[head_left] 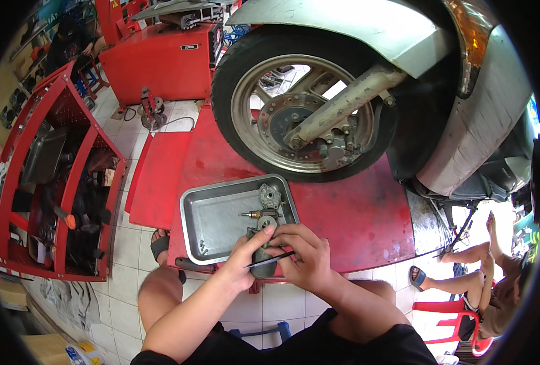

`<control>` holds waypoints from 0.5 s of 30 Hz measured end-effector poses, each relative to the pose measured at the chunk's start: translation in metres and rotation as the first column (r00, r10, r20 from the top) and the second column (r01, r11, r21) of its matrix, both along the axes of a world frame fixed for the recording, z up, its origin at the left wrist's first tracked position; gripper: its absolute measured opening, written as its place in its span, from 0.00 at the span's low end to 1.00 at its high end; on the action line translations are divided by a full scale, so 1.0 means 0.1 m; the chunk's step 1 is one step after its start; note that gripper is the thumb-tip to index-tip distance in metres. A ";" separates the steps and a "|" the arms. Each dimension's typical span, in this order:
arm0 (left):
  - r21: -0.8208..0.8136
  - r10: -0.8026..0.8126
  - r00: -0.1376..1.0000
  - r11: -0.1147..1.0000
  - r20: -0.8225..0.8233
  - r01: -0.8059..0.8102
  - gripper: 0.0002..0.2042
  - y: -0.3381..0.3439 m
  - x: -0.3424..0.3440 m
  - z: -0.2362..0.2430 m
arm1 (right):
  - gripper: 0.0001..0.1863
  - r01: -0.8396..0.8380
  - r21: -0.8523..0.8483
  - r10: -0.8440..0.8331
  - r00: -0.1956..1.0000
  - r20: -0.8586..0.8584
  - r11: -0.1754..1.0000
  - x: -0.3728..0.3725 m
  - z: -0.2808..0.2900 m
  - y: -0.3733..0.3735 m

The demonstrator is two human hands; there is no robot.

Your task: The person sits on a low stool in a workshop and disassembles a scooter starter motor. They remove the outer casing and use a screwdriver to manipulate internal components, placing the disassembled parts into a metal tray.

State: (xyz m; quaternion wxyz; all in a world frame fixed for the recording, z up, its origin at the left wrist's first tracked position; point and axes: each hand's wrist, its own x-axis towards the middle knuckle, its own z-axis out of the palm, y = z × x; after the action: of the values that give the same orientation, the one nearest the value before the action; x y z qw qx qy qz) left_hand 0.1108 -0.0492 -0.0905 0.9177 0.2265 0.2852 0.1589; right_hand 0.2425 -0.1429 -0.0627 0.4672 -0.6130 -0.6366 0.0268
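Observation:
My left hand (241, 267) is closed around a grey metal carburetor part (263, 266), held above the near edge of a steel tray (186, 228). Fingers of my right hand (306, 252) are bent against the part's right side. They grip a thin dark tool (271, 260) that lies across the part; its exact kind is unclear. Inside the tray, a round metal cover (270, 196) lies near the far right corner. Below it rests a valve-like piece with a brass-coloured middle (256, 214). Several small screws (204, 247) sit in the near left corner.
A motorcycle's front wheel (221, 103) stands on the red lift platform (349, 213) beyond the tray. At left is a red tool rack (81, 164), with a red cabinet (160, 67) behind. A seated person (501, 292) is at right, by a red chair (443, 310).

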 end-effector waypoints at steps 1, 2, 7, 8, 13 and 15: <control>0.012 0.000 1.000 1.000 -0.007 0.001 0.23 -0.02 0.01 0.04 | 0.14 -0.001 -0.001 0.001 1.000 -0.021 1.000 0.01 0.00 0.00; 0.024 0.000 1.000 1.000 -0.014 0.001 0.23 -0.03 0.02 0.07 | 0.14 -0.002 -0.001 0.002 0.999 -0.043 1.000 0.02 0.00 0.01; -0.039 -0.010 1.000 0.999 -0.017 0.010 0.22 -0.03 0.00 0.08 | 0.13 0.013 -0.025 -0.015 0.994 -0.109 1.000 -0.03 0.10 0.01; -0.040 0.003 1.000 0.999 -0.027 -0.004 0.22 -0.03 -0.01 0.08 | 0.13 0.011 -0.013 -0.012 0.995 -0.100 1.000 -0.02 0.10 0.01; -0.042 -0.014 1.000 0.999 0.001 0.014 0.22 -0.03 0.00 0.02 | 0.12 0.000 0.047 0.002 0.998 -0.058 0.999 0.02 0.02 0.02; -0.045 -0.027 1.000 0.999 0.002 0.027 0.22 -0.02 -0.01 -0.02 | 0.12 0.003 0.045 -0.001 0.999 -0.047 0.999 0.01 0.03 0.02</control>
State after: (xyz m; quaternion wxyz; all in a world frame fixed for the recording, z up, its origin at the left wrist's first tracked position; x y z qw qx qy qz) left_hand 0.1096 -0.0513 -0.0920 0.9249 0.2093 0.2848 0.1401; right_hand 0.2435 -0.1404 -0.0598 0.4955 -0.6023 -0.6253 0.0263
